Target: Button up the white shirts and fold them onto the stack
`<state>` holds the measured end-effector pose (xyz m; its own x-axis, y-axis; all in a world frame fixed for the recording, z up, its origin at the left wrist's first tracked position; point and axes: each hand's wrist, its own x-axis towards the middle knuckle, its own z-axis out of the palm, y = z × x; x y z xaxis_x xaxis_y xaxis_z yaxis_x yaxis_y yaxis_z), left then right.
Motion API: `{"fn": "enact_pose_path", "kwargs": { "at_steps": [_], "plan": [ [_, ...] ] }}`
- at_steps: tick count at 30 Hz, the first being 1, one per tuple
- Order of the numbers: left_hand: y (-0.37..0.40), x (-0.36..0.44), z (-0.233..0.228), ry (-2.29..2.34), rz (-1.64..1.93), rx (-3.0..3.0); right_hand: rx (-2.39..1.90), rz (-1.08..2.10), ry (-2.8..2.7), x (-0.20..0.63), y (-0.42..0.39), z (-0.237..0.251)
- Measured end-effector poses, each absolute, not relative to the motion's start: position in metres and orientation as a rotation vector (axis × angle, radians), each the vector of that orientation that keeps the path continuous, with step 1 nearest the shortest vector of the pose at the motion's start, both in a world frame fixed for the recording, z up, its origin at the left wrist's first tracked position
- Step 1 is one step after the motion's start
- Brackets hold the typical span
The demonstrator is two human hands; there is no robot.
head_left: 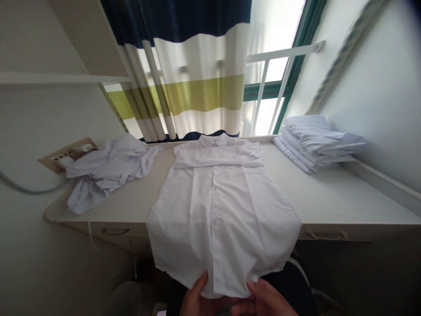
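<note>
A white button-up shirt (230, 210) lies front side up on the desk, its collar toward the window and its sleeves folded across the chest. The lower part hangs over the desk's front edge toward me. My left hand (194, 298) pinches the bottom hem left of the button placket, thumb on top. My right hand (263, 298) grips the hem to the right of the placket, its thumb on top and the fingers underneath. The fingers of my left hand are mostly hidden beneath the cloth.
On the desk (335, 197), a stack of folded white shirts (315, 140) stands at the right. A crumpled heap of white clothing (112, 162) lies at the left beside a power socket panel (62, 156). Behind hangs a striped curtain (197, 74); drawer handles (325, 235) line the front.
</note>
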<state>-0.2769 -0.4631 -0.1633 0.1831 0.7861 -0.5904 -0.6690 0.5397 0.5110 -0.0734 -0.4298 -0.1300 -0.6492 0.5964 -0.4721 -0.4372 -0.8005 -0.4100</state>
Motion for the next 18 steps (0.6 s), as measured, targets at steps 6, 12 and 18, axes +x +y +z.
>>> {"fn": "enact_pose_path", "kwargs": {
  "at_steps": [6,12,18],
  "plan": [
    [-0.45,-0.283,-0.16,0.944,0.983,-0.057,-1.152,2.343,-0.45,-0.058,-0.423,-0.148],
    [-0.462,-0.361,-0.173,1.392,1.056,0.225,-1.387,2.106,-0.617,0.005,-0.408,-0.184],
    [-0.419,-0.443,-0.173,1.892,1.383,0.664,-1.572,1.203,-0.849,0.054,-0.363,-0.206]
  ]
}}
